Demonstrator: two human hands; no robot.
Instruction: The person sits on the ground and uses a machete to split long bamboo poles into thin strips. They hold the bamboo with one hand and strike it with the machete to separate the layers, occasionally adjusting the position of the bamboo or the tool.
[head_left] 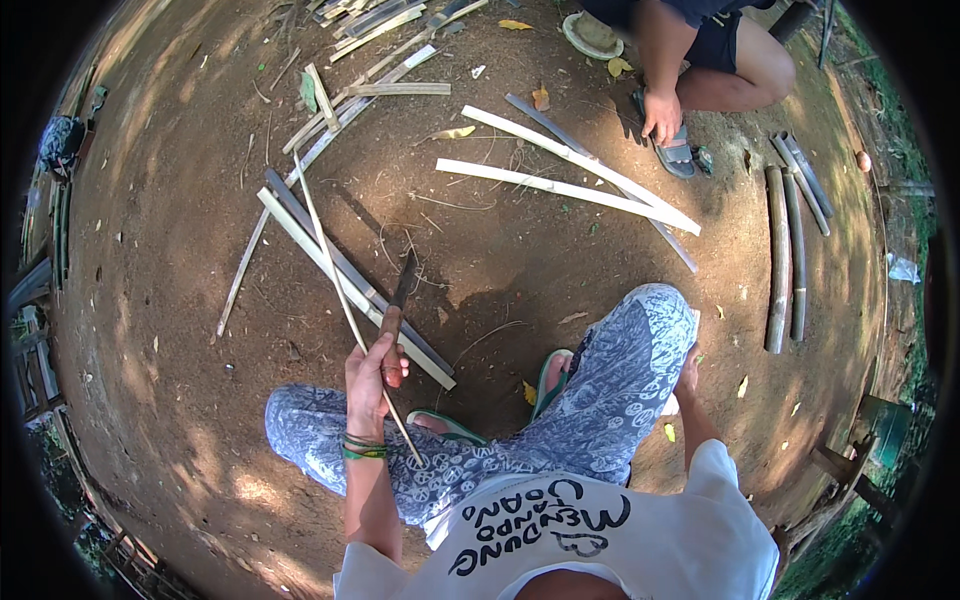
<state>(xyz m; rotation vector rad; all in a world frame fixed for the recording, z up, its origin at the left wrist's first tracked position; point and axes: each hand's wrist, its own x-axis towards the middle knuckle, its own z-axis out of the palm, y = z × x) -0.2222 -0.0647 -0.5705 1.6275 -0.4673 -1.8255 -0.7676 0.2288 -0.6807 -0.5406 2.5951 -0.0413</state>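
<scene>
My left hand (pixel 372 372) is closed round the wooden handle of a knife (pixel 402 285), its dark blade pointing away from me. In the same grip lies a long thin bamboo strip (pixel 325 240), slanting from the far left down to my thigh. My right hand (pixel 688 375) is beside the outside of my right knee. The leg hides most of its fingers, and a pale flat edge shows next to it, too little to name. Split bamboo pieces (pixel 375 315) lie on the ground just beyond my left hand.
More bamboo strips (pixel 560 185) lie ahead, with a pile of split pieces (pixel 375 25) at the far left. Bamboo poles (pixel 777 260) lie on the right. Another person's hand (pixel 661 117) hangs by their sandal (pixel 676 155), near a round pale object (pixel 592 36).
</scene>
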